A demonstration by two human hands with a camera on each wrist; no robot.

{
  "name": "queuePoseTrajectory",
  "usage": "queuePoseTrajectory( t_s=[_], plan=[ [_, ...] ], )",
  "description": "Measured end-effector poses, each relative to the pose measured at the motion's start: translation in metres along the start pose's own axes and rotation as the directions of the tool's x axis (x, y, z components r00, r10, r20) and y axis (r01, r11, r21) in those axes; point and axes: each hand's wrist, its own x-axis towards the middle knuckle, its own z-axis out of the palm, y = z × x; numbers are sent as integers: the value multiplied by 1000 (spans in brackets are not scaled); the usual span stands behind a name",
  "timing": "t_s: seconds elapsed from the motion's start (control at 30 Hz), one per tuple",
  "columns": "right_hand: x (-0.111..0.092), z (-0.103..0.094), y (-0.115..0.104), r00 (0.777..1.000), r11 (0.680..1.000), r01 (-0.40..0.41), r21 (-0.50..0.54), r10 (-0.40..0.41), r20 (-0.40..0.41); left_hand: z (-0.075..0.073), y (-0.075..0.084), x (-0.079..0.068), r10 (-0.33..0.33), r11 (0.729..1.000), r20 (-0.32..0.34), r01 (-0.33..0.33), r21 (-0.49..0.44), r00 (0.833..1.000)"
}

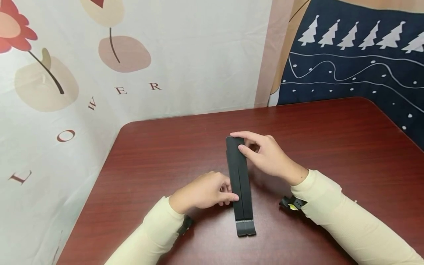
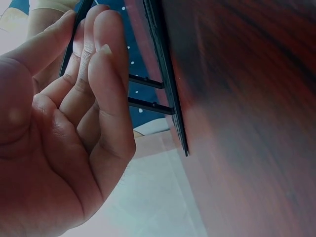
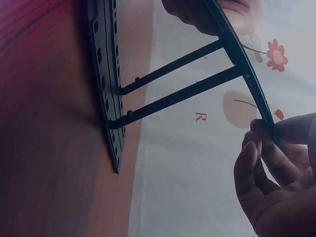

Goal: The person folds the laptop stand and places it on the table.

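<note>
Stand (image 1: 244, 173), black and propped on the reddish-brown table (image 1: 331, 140), is what I have between both hands in the head view. The biggest thing I see behind it is a pale cloth (image 1: 205, 66) printed with flowers and letters; a navy cloth (image 1: 351, 66) with white trees hangs at the far right. Two cream sleeves (image 1: 357, 221) reach in from the lower corners. In my right wrist view the stand's slotted base (image 3: 112, 96) rests on the table, the upper panel (image 1: 234, 158) raised above it. The right hand (image 1: 266, 156) pinches the panel's far end, thumb on the face and forefinger across the tip (from that wrist I see the other fingers curled at the underside). The left hand (image 1: 207, 189) holds the left edge lower down, thumb on top, fingers beneath. Two thin bars (image 3: 180, 96) join base and panel at a slant. Two short flaps (image 1: 246, 229) sit side by side at the near end. Smallest are the dark wrist straps (image 1: 185, 224), the right one bearing a yellow-green patch
</note>
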Motion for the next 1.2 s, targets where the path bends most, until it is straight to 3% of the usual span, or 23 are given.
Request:
queuePoseTrajectory(
  t_s=[0.4,0.67,1.2],
  plan=[
    [-1,-2,-1,1000,1000,-9,-18,9,-9,-5,-4,0,30,997,38,-27,-77,999],
    [1,-3,-1,1000,999,-20,-26,19,-17,-10,-10,0,51,992,0,-51,-113,999],
    [2,-6,-5,996,996,-85,-10,85,9,-14,-14,1,27,996,-5,-27,-80,1000]
  ],
)
